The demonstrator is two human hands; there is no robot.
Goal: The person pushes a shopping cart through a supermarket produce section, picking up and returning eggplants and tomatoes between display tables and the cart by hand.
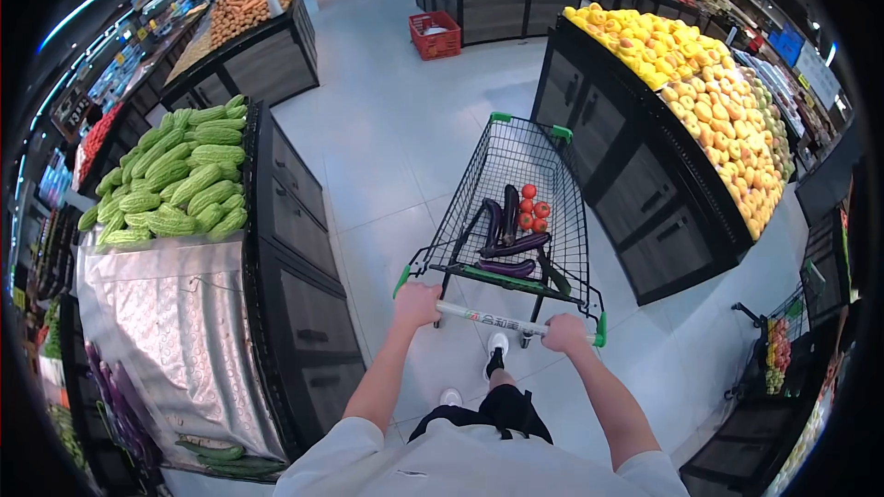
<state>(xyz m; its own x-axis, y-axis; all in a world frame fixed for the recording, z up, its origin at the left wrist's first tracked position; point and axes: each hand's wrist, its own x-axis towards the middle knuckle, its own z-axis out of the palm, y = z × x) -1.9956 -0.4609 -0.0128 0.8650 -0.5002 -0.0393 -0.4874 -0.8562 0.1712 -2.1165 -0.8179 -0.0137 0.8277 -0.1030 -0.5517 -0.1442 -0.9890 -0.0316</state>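
Observation:
Both of my hands grip the white handle bar [497, 319] of a shopping cart [451, 212]. My left hand [418, 304] is wrapped round its left end, by the green end piece. Round the right end closes my right hand [564, 333], beside the other green piece. Inside the black wire basket lie several dark purple eggplants [506, 268] near the handle side. Several red tomatoes [532, 209] sit together to the right of them. The fingers' undersides are hidden beneath the bar.
On the left, a stand holds piled bitter melons [189, 170]. Yellow and peach-coloured fruit [709, 97] fills the right stand. A red crate [435, 34] sits on the floor ahead. Carrots [247, 17] are at the back left. Another cart [783, 336] stands at far right.

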